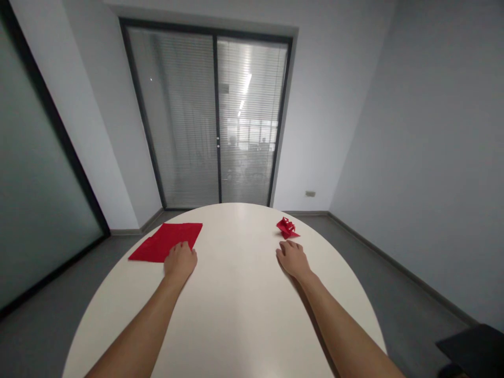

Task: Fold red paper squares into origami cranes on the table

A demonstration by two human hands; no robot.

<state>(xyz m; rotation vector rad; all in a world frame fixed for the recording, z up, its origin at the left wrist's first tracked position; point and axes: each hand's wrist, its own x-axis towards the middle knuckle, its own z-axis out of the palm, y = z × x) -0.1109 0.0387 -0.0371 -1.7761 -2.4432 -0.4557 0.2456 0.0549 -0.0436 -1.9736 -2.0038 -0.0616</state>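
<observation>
A flat red paper sheet lies on the far left of the round white table. My left hand rests palm down at the sheet's near right corner, fingertips touching its edge, fingers curled loosely and holding nothing. A small folded red paper figure sits on the far right of the table. My right hand lies flat just in front of it, fingers stretched toward it without touching.
Beyond the table stands a glass sliding door with blinds. Grey floor surrounds the table. A dark object sits at the bottom right corner. A glass partition runs along the left.
</observation>
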